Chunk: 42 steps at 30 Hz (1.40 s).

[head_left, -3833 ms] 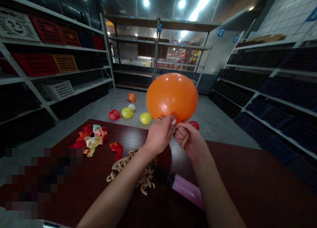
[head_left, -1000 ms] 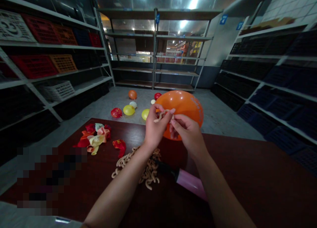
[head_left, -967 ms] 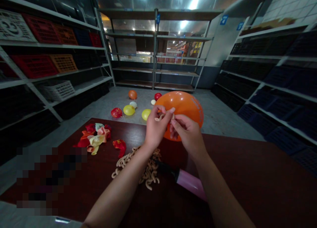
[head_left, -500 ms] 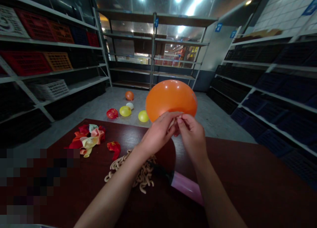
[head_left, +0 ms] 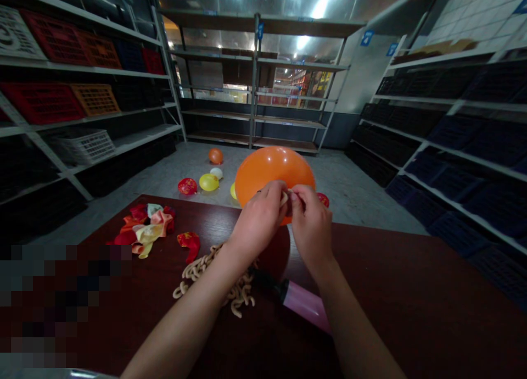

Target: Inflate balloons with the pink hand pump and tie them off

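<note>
A large inflated orange balloon is in front of me, over the far edge of the table. My left hand is closed at its near side, where the neck would be. My right hand meets it there in a pinch, fingertips together. The neck itself is mostly hidden by my fingers; a bit of tan shows between them. Under my left forearm lies a pile of tan, curled, string-like pieces. A pink hand pump with a black end lies beneath my right forearm.
On the dark table are a heap of limp balloons and a single limp red balloon. Inflated balloons, among them a yellow one and a red one, lie on the floor. Shelves with crates stand around.
The orange balloon and both hands have shifted slightly left, and the balloon sits a little lower. A red balloon on the floor now shows right of it. Both hands remain closed at its neck.
</note>
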Available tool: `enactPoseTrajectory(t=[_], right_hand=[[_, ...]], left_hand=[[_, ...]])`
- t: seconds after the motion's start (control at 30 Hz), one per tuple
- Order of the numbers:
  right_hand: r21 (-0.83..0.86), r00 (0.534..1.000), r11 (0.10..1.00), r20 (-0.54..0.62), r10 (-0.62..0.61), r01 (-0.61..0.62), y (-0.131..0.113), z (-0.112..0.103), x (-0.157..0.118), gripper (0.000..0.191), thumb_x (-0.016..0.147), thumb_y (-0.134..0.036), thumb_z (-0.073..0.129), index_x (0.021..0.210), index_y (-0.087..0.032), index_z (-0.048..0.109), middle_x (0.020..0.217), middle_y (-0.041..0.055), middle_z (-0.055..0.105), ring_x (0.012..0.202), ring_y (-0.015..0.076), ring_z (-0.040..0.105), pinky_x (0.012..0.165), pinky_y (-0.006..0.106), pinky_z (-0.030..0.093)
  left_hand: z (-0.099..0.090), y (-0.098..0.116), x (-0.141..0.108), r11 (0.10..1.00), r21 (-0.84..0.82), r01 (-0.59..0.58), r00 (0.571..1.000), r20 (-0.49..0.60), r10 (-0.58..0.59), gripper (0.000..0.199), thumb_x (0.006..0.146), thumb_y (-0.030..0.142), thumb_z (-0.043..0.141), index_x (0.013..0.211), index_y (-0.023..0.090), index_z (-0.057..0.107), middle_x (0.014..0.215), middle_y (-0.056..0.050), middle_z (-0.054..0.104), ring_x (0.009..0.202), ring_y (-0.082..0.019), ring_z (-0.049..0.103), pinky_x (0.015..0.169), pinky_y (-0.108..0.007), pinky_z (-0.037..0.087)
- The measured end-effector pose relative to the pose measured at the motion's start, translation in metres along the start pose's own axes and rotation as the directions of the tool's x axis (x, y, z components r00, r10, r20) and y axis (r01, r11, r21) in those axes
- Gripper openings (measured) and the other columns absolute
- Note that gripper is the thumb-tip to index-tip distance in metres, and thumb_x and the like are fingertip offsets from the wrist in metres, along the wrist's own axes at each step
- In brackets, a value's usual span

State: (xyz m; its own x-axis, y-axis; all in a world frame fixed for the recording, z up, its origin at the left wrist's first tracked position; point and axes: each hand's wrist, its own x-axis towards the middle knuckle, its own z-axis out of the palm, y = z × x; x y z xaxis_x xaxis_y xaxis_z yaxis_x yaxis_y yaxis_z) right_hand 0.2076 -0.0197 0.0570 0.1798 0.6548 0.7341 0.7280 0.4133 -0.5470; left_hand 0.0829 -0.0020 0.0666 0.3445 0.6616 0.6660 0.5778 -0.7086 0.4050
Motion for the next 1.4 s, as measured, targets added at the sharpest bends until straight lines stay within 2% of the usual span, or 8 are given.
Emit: enactPoseTrajectory(t=[0.3, 0.5, 0.63, 0.97, 1.1, 1.17, 1.27, 1.4], right_hand=[[-0.061, 0.972, 0.971, 0.067, -0.226, 0.23, 0.01, 0.001, 0.0, 0.024, 0.103, -0.024, 0.039, 0.108, -0.025, 0.062, 0.104, 0.0066, 0.074, 0.097, 0.0187, 0.07, 0.087, 0.033, 0.053], [-0.129, 0.957, 0.95, 0.089, -0.276, 0.286, 0.016, 0.002, -0.001, 0.028, 0.102, -0.02, 0.038, 0.115, -0.019, 0.063, 0.105, 0.0124, 0.074, 0.096, 0.0233, 0.07, 0.086, 0.039, 0.054], [-0.175, 0.953, 0.939, 0.122, -0.278, 0.297, 0.016, -0.001, 0.0, 0.029, 0.102, -0.019, 0.037, 0.113, -0.021, 0.064, 0.097, 0.0093, 0.074, 0.091, 0.0208, 0.07, 0.083, 0.036, 0.054], [-0.008, 0.965, 0.977, 0.159, -0.21, 0.214, 0.012, -0.001, -0.005, 0.024, 0.099, -0.029, 0.048, 0.111, -0.028, 0.069, 0.097, 0.0055, 0.076, 0.092, 0.0216, 0.071, 0.088, 0.037, 0.055], [0.127, 0.989, 0.988, 0.112, -0.101, 0.086, 0.001, 0.0, -0.003, 0.017, 0.095, -0.031, 0.053, 0.101, -0.028, 0.068, 0.097, 0.0038, 0.076, 0.083, 0.0182, 0.071, 0.079, 0.032, 0.056], [0.295, 0.99, 0.953, 0.135, 0.033, -0.072, -0.006, -0.003, 0.0, 0.013, 0.093, -0.033, 0.055, 0.098, -0.027, 0.066, 0.084, 0.001, 0.073, 0.063, 0.0139, 0.067, 0.061, 0.027, 0.054], [0.557, 0.926, 0.751, 0.319, 0.202, -0.355, -0.016, -0.01, 0.003, 0.015, 0.088, -0.037, 0.06, 0.095, -0.023, 0.062, 0.063, -0.0052, 0.061, 0.041, 0.0091, 0.053, 0.04, 0.023, 0.043], [0.656, 0.837, 0.523, 0.471, 0.279, -0.544, -0.022, -0.021, 0.008, 0.024, 0.08, -0.04, 0.069, 0.093, -0.022, 0.062, 0.056, -0.009, 0.052, 0.035, 0.0055, 0.041, 0.033, 0.02, 0.029]], left_hand=[[-0.002, -0.011, 0.006, 0.912, -0.404, 0.073, 0.996, -0.022, -0.089, 0.003, 0.097, 0.016, 0.054, 0.096, 0.017, 0.051, 0.092, -0.005, 0.065, 0.082, -0.016, 0.061, 0.075, -0.027, 0.047], [-0.001, -0.011, 0.004, 0.929, -0.362, 0.078, 0.994, -0.049, -0.103, 0.006, 0.096, 0.011, 0.052, 0.096, 0.017, 0.05, 0.092, -0.006, 0.064, 0.082, -0.016, 0.058, 0.073, -0.027, 0.044], [0.0, -0.007, 0.002, 0.95, -0.308, 0.057, 0.995, -0.065, -0.081, 0.006, 0.096, 0.011, 0.05, 0.098, 0.017, 0.052, 0.094, -0.007, 0.063, 0.083, -0.017, 0.057, 0.073, -0.028, 0.042], [-0.011, -0.013, 0.006, 0.888, -0.427, 0.171, 0.985, 0.077, -0.153, 0.019, 0.099, 0.019, 0.045, 0.08, 0.018, 0.049, 0.075, -0.002, 0.055, 0.07, -0.016, 0.053, 0.064, -0.028, 0.041], [-0.01, -0.016, 0.007, 0.811, -0.573, 0.118, 0.988, -0.014, -0.153, 0.003, 0.097, 0.022, 0.05, 0.099, 0.02, 0.048, 0.081, -0.001, 0.055, 0.072, -0.014, 0.056, 0.066, -0.027, 0.045], [-0.012, -0.015, 0.006, 0.711, -0.701, 0.061, 0.991, -0.042, -0.127, 0.026, 0.094, 0.019, 0.055, 0.116, 0.024, 0.041, 0.084, 0.0, 0.054, 0.074, -0.014, 0.059, 0.07, -0.026, 0.049], [-0.018, -0.012, 0.004, 0.6, -0.8, -0.005, 0.998, -0.041, -0.047, 0.044, 0.088, 0.013, 0.062, 0.121, 0.027, 0.036, 0.095, -0.001, 0.055, 0.084, -0.014, 0.062, 0.077, -0.027, 0.052], [-0.026, -0.009, 0.002, 0.715, -0.695, -0.074, 0.997, -0.029, 0.075, 0.022, 0.091, 0.012, 0.06, 0.111, 0.021, 0.055, 0.107, -0.007, 0.061, 0.096, -0.017, 0.062, 0.085, -0.03, 0.051]])
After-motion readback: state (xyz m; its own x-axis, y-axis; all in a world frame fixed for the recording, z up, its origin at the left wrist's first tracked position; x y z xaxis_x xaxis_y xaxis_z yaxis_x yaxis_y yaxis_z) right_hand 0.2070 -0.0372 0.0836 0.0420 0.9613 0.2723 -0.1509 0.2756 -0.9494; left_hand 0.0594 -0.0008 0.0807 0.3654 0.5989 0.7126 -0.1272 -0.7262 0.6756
